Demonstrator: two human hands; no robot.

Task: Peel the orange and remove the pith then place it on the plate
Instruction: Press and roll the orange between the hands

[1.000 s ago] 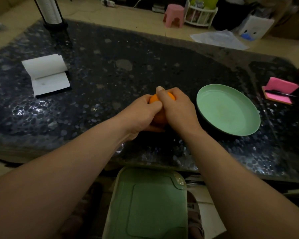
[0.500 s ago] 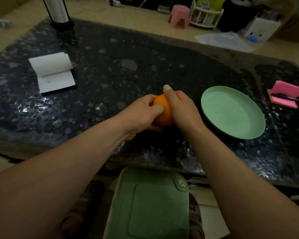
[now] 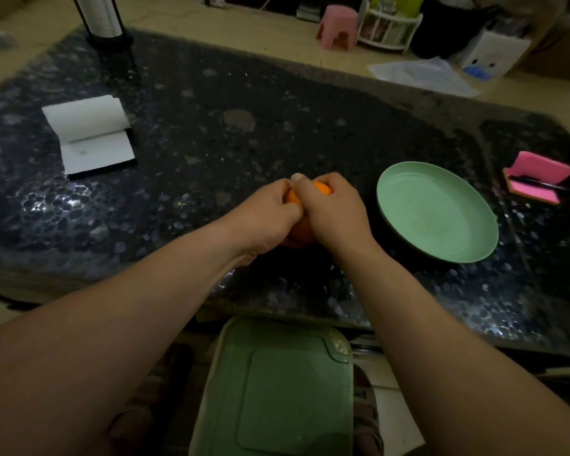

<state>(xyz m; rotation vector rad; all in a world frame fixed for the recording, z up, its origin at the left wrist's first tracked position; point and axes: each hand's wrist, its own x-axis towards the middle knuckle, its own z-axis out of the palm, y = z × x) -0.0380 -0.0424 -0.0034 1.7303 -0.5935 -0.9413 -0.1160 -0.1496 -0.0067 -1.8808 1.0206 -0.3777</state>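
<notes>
No words, numbers or signs clear enough to read. Notepad (image 3: 89, 136) near left edge of table (image 3: 277, 120): pages too dim. White box (image 3: 494, 57) beyond far right corner: blurry blue marks.

Left hand (image 3: 267, 215): fingers curled, gripping left side of orange (image 3: 323, 189). Right hand (image 3: 334, 209): gripping its right side, thumb on top.

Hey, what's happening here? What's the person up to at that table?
A person is holding an orange in both hands at a dark speckled table. The left hand cups one side, and the right hand grips the other with its thumb pressed on top, seemingly to break into the peel. No peel looks removed yet. A green plate sits to the right, and the orange is not on it.
</notes>
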